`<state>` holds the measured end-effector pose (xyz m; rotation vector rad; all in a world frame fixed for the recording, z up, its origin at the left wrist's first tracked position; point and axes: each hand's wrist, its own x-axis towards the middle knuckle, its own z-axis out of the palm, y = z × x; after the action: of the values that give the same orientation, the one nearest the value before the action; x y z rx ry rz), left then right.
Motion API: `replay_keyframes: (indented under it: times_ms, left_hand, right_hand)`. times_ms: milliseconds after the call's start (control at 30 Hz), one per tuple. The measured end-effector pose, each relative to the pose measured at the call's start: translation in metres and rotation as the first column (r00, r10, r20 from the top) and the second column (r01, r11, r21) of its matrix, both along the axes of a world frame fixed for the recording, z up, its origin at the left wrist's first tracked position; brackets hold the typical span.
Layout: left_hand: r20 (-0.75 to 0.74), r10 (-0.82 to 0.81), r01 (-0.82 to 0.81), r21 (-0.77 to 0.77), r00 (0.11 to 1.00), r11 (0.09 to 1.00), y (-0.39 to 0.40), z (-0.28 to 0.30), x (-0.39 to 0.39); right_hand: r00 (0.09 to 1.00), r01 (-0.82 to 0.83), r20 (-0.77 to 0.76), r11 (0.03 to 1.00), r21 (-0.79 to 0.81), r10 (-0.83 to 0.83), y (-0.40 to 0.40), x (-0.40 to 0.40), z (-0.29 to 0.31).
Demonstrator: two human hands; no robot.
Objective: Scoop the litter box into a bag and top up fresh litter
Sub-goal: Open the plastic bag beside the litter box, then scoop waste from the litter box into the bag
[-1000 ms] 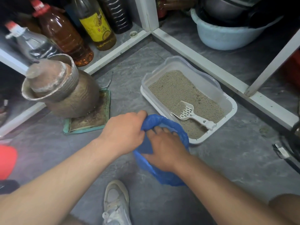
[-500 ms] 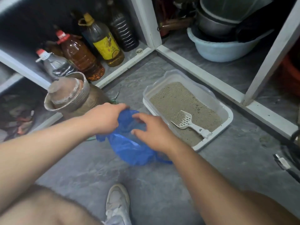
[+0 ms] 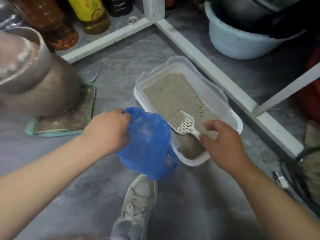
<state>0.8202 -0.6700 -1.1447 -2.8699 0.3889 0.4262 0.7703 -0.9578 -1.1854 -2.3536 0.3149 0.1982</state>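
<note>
Blue, flimsy plastic, the bag (image 3: pixel 149 141) hangs limp beside the litter box (image 3: pixel 232 116) on the floor, its rim pinched in the left hand (image 3: pixel 107 130). Right hand (image 3: pixel 223 144), fingers loose, reaches the light, stiff scoop (image 3: pixel 187 125); its handle looks best to hold.

both forearms are bare, with no sleeves, watch or rings on either hand. at six o'clock, one foot wears a scuffed, greyish-white lace-up sneaker (image 3: pixel 136 207) with white laces, dusty across the toe.
</note>
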Motion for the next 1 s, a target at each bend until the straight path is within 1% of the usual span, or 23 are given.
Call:
replay_keyframes:
  times_ms: [133, 233, 300, 367, 500, 567, 600, 633, 733, 767, 867, 933, 1000]
  left_hand:
    - [-0.009, 0.137, -0.136, 0.059, 0.991, 0.989, 0.005, -0.023, -0.006]
    - [0.025, 0.242, -0.243, 0.062, 0.97, 0.968, 0.025, -0.027, -0.006]
    - [0.051, 0.301, -0.303, 0.051, 0.952, 0.952, 0.042, -0.028, -0.005]
    - [0.079, 0.343, -0.348, 0.057, 0.936, 0.936, 0.055, -0.028, -0.001]
    - [0.132, 0.388, -0.404, 0.122, 0.912, 0.907, 0.076, -0.022, 0.01]
    - [0.128, 0.41, -0.425, 0.131, 0.903, 0.895, 0.081, -0.02, 0.011]
    - [0.092, 0.421, -0.43, 0.12, 0.902, 0.895, 0.081, -0.021, 0.008]
    - [0.025, 0.432, -0.432, 0.097, 0.901, 0.896, 0.076, -0.024, 0.003]
    - [-0.238, 0.427, -0.441, -0.006, 0.872, 0.897, 0.057, -0.037, -0.014]
    - [-0.298, 0.411, -0.438, -0.029, 0.862, 0.898, 0.051, -0.041, -0.02]
    - [-0.41, 0.366, -0.446, -0.119, 0.836, 0.887, 0.04, -0.054, -0.034]
    - [-0.495, 0.344, -0.497, -0.218, 0.798, 0.84, 0.036, -0.059, -0.04]
    - [-0.533, 0.316, -0.517, -0.281, 0.785, 0.809, 0.034, -0.065, -0.043]
  right_hand:
    - [0.981, -0.133, -0.167, 0.972, -0.196, 0.101, -0.012, 0.033, -0.019]
    - [0.942, -0.237, -0.3, 0.931, -0.276, 0.151, -0.013, 0.046, -0.037]
    - [0.912, -0.298, -0.37, 0.906, -0.3, 0.178, -0.01, 0.05, -0.047]
    - [0.9, -0.322, -0.392, 0.899, -0.296, 0.193, -0.005, 0.052, -0.055]
    - [0.908, -0.301, -0.38, 0.908, -0.291, 0.178, 0.005, 0.054, -0.066]
    - [0.915, -0.28, -0.367, 0.919, -0.277, 0.168, 0.009, 0.053, -0.069]
    - [0.916, -0.273, -0.367, 0.923, -0.272, 0.163, 0.01, 0.053, -0.07]
    - [0.917, -0.267, -0.366, 0.925, -0.27, 0.158, 0.012, 0.052, -0.071]
    - [0.919, -0.268, -0.36, 0.923, -0.277, 0.159, 0.014, 0.053, -0.075]
    - [0.92, -0.27, -0.357, 0.921, -0.282, 0.16, 0.014, 0.053, -0.077]
    - [0.926, -0.25, -0.352, 0.924, -0.289, 0.14, 0.013, 0.052, -0.081]
    - [0.922, -0.243, -0.364, 0.926, -0.288, 0.129, 0.011, 0.052, -0.084]
    - [0.92, -0.237, -0.374, 0.927, -0.29, 0.118, 0.009, 0.051, -0.086]
